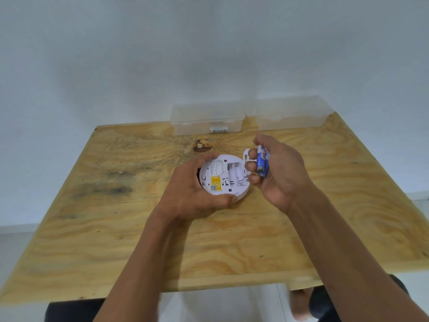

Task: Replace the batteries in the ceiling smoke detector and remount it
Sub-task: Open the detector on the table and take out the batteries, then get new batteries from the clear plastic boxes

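Left hand (pixel 195 189) cups the smoke detector (pixel 224 177) back-up above the table (pixel 116 228), bay empty, right hand (pixel 278 173) curled around blue batteries (pixel 262 162), so match each polarity mark and seat them one by one.

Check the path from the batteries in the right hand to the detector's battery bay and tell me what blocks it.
Nothing visible blocks it. The battery bay lies open and empty, facing up, right beside the batteries held in the right hand. The left hand grips only the detector rim.
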